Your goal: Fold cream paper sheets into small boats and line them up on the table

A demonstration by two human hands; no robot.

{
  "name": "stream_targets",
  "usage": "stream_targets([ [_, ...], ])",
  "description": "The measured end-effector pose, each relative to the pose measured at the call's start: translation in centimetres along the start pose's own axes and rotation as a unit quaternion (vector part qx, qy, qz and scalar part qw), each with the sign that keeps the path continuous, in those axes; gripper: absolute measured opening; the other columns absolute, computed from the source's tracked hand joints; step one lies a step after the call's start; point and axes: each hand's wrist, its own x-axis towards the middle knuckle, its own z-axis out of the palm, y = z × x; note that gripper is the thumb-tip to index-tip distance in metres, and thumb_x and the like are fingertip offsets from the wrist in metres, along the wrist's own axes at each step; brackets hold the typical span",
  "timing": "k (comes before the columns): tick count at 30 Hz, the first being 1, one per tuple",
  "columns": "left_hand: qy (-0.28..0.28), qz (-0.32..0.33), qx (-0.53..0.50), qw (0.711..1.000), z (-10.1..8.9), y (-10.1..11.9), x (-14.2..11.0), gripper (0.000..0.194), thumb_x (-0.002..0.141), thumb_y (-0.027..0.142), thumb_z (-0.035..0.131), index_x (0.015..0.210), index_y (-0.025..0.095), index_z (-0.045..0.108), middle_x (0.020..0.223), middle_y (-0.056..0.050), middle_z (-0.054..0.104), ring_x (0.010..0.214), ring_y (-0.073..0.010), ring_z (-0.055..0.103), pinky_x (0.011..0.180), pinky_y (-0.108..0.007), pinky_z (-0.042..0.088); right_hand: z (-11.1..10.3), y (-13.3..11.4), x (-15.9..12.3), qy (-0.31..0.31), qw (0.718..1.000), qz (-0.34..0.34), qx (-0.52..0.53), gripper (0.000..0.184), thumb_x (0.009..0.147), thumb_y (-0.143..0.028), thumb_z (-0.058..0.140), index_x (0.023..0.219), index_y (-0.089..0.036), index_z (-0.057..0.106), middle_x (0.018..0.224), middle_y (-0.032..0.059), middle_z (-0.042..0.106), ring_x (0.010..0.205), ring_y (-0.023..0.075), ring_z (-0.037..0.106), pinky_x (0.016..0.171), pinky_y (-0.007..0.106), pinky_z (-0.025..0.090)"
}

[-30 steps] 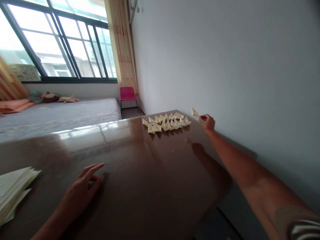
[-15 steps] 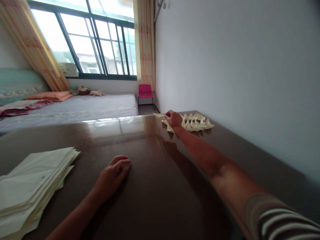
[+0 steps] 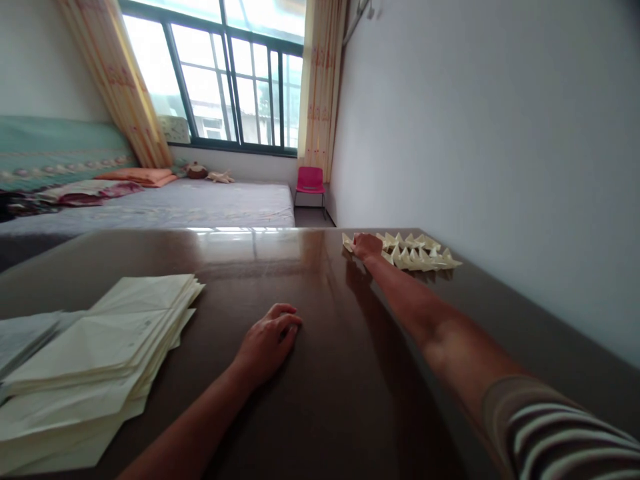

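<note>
My right hand (image 3: 369,247) reaches to the far right part of the table, its fingers closed at the left end of a group of folded cream paper boats (image 3: 421,259). The tip of one paper boat (image 3: 347,243) sticks out to the left of these fingers; the rest of it is hidden behind the hand. The other boats stand close together in two rows to the right of the hand. My left hand (image 3: 271,339) lies on the tabletop nearer to me, loosely bent, with nothing in it.
A stack of cream paper sheets (image 3: 120,333) lies on the glossy brown table (image 3: 320,400) at the left, with greyish sheets (image 3: 25,337) beside it. Along the right runs a white wall (image 3: 480,133). Beyond the table are a bed (image 3: 225,207) and a pink chair (image 3: 311,180).
The view has swung left, so everything sits further right. My right hand has turned its knuckles more toward the table's far edge, still at the boats' left end. My left hand still rests.
</note>
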Motion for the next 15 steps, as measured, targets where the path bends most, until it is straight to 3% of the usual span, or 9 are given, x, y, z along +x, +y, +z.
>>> stream_targets([
  [4, -0.003, 0.004, -0.013, 1.000, 0.1, 0.0, 0.1, 0.025, 0.088, 0.030, 0.045, 0.094, 0.025, 0.069, 0.115, -0.003, 0.059, 0.085, -0.0156, 0.064, 0.084, -0.031, 0.049, -1.3, -0.3, -1.4, 0.011, 1.000, -0.015, 0.012, 0.039, 0.091, -0.046, 0.043, 0.099, -0.018, 0.069, 0.106, 0.0143, 0.066, 0.092, 0.0249, 0.062, 0.073, 0.032, 0.042],
  [7, 0.004, 0.015, -0.020, 1.000, 0.2, -0.3, 0.3, 0.024, 0.087, 0.029, 0.046, 0.093, 0.024, 0.069, 0.113, -0.003, 0.060, 0.087, -0.0158, 0.063, 0.085, -0.031, 0.049, -2.6, -0.5, -4.2, 0.005, 0.998, -0.048, 0.028, 0.039, 0.093, -0.043, 0.038, 0.099, -0.018, 0.068, 0.106, 0.0134, 0.066, 0.091, 0.0227, 0.062, 0.070, 0.028, 0.040],
  [12, 0.038, 0.035, -0.017, 0.999, 0.2, -0.2, 0.1, 0.025, 0.088, 0.026, 0.046, 0.096, 0.022, 0.069, 0.108, -0.004, 0.063, 0.087, -0.0148, 0.063, 0.085, -0.028, 0.049, -4.0, -1.9, -12.9, -0.067, 0.980, -0.165, 0.088, 0.029, 0.086, -0.044, 0.050, 0.083, -0.023, 0.070, 0.080, 0.0033, 0.070, 0.073, 0.0153, 0.062, 0.058, 0.023, 0.034],
  [15, 0.036, 0.020, 0.036, 0.998, 0.2, 0.7, -0.4, 0.028, 0.088, 0.020, 0.044, 0.102, 0.021, 0.068, 0.107, -0.004, 0.064, 0.084, -0.0127, 0.063, 0.085, -0.026, 0.050, -4.4, -3.1, -18.8, -0.110, 0.935, -0.273, 0.197, 0.029, 0.086, -0.044, 0.050, 0.080, -0.023, 0.069, 0.077, 0.0012, 0.070, 0.066, 0.0130, 0.059, 0.057, 0.023, 0.033],
])
